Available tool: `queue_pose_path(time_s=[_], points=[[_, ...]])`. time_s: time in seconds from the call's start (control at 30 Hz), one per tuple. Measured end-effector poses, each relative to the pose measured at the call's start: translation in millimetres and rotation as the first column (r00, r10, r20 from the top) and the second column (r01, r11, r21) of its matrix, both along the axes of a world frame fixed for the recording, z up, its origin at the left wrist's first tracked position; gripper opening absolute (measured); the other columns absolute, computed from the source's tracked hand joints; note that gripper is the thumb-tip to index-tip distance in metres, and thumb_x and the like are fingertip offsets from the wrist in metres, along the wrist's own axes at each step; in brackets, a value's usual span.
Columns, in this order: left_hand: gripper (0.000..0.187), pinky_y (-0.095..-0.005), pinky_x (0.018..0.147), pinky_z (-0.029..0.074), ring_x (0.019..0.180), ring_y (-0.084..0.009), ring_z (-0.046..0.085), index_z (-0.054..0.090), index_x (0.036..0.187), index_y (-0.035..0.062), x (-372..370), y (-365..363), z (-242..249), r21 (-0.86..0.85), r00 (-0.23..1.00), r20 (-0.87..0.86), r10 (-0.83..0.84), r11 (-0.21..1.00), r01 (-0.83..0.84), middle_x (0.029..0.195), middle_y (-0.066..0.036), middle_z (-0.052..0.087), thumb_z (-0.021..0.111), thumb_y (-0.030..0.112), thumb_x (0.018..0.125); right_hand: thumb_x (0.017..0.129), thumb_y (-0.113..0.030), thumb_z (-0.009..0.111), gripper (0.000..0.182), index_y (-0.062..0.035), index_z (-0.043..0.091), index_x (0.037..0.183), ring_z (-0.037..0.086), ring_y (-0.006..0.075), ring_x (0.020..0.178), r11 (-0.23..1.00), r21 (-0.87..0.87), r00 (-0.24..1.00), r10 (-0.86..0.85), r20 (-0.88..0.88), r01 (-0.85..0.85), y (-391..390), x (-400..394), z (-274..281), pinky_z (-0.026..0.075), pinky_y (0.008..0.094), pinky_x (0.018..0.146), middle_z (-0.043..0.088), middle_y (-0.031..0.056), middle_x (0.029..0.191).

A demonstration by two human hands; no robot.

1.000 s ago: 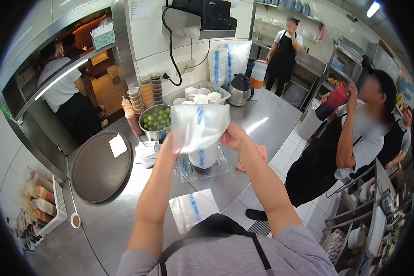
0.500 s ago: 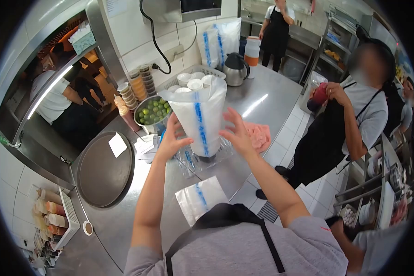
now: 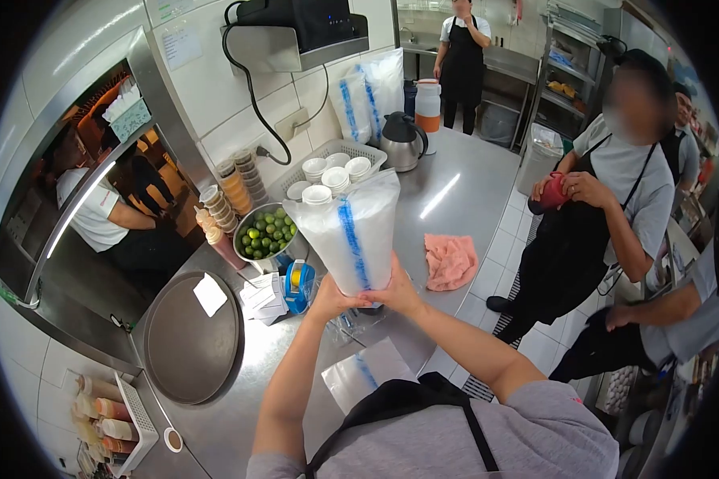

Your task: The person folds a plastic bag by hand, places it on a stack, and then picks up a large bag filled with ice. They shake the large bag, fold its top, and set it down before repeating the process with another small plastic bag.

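Bowl of green citrus sitting beyond the left hand, left hand and right hand grasping the base of a white plastic bag between them, pink cloth lying right of the right hand.

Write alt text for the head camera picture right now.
The left hand and right hand hold the bottom of a blue-printed plastic bag over a steel counter. Around are a bowl of limes, cups in a basket, a round tray and pink cloth; aproned co-workers stand right.

No readable text or labels
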State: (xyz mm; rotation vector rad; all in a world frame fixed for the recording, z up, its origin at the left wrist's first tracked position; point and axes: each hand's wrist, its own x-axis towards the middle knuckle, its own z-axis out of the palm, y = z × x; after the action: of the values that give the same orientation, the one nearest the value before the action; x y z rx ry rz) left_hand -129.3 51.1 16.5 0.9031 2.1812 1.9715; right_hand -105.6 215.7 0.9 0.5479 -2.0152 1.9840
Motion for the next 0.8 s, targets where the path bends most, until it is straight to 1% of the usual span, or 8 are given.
queue_pose_path(time_s=[0.4,0.5,0.57,0.6,0.67,0.73,0.77,0.8], points=[[0.058,-0.0287,0.071,0.047,0.081,-0.0148,0.057,0.055,0.097,-0.0011,1,5,-31,0.055,0.996,0.079,0.027,0.998,-0.031,0.087,-0.007,0.061,0.078,0.024,0.049,0.053,-0.022,0.08,0.095,-0.001,0.026,0.128,0.042,0.0228,0.111,0.999,0.04,0.999,-0.034,0.021,0.033,3,-2,-27,0.034,0.0319,0.094,0.043,0.0136,0.119],[0.058,-0.0306,0.075,0.047,0.084,-0.0196,0.059,0.056,0.096,-0.0023,-1,2,-40,-0.044,0.989,-0.097,0.115,0.992,-0.12,0.09,-0.01,0.062,0.08,0.026,0.051,0.056,-0.024,0.079,0.088,-0.001,0.031,0.126,0.044,0.0243,0.11,0.996,0.084,0.999,-0.035,0.004,0.034,6,7,-36,0.034,0.0326,0.093,0.046,0.0148,0.118],[0.059,-0.0313,0.076,0.046,0.085,-0.0214,0.059,0.056,0.098,-0.0024,8,-5,-43,-0.154,0.985,-0.073,0.154,0.974,-0.164,0.09,-0.01,0.062,0.081,0.024,0.051,0.061,-0.026,0.077,0.08,-0.0007,0.036,0.124,0.044,0.0249,0.112,0.979,0.131,0.928,0.103,0.357,-0.159,11,21,-45,0.033,0.0334,0.094,0.048,0.0155,0.118],[0.061,-0.032,0.077,0.046,0.085,-0.0232,0.06,0.055,0.101,-0.0026,12,-6,-39,-0.259,0.979,-0.071,0.189,0.945,-0.201,0.09,-0.011,0.062,0.081,0.022,0.051,0.061,-0.026,0.077,0.08,-0.0007,0.036,0.124,0.044,0.0249,0.112,0.978,0.13,0.928,0.107,0.357,-0.163,13,23,-53,0.033,0.0334,0.094,0.048,0.0155,0.118],[0.076,-0.0336,0.086,0.042,0.1,-0.0265,0.054,0.046,0.115,-0.0017,21,-10,-24,-0.336,0.976,-0.023,0.216,0.918,-0.211,0.105,-0.015,0.057,0.081,0.019,0.05,0.065,-0.028,0.075,0.075,-0.0006,0.039,0.124,0.042,0.0253,0.115,0.951,0.291,0.995,0.103,0.013,-0.102,19,18,-59,0.031,0.0339,0.097,0.048,0.0158,0.12],[0.092,-0.034,0.096,0.033,0.115,-0.0288,0.042,0.033,0.125,0.0,28,-20,-15,-0.358,0.95,-0.258,0.174,0.897,-0.261,0.124,-0.018,0.043,0.082,0.018,0.05,0.065,-0.029,0.075,0.077,-0.0006,0.037,0.126,0.04,0.0259,0.117,0.938,0.336,0.996,0.067,0.054,-0.082,33,22,-56,0.03,0.034,0.098,0.046,0.0163,0.122],[0.104,-0.0359,0.101,0.027,0.125,-0.0295,0.03,0.021,0.133,0.0036,25,-30,-16,-0.392,0.967,-0.204,0.155,0.892,-0.226,0.133,-0.019,0.031,0.082,0.019,0.05,0.065,-0.03,0.074,0.078,-0.0006,0.036,0.127,0.038,0.0265,0.119,0.919,0.39,0.996,0.029,0.088,-0.061,41,23,-48,0.029,0.0341,0.099,0.044,0.0169,0.124],[0.104,-0.0359,0.101,0.027,0.125,-0.0295,0.03,0.021,0.133,0.0036,24,-39,-8,-0.393,0.966,-0.207,0.152,0.891,-0.225,0.133,-0.019,0.031,0.082,0.019,0.05,0.065,-0.03,0.074,0.078,-0.0006,0.036,0.127,0.038,0.0265,0.119,0.92,0.389,0.996,0.026,0.086,-0.058,48,23,-41,0.029,0.0341,0.099,0.044,0.0169,0.124]])
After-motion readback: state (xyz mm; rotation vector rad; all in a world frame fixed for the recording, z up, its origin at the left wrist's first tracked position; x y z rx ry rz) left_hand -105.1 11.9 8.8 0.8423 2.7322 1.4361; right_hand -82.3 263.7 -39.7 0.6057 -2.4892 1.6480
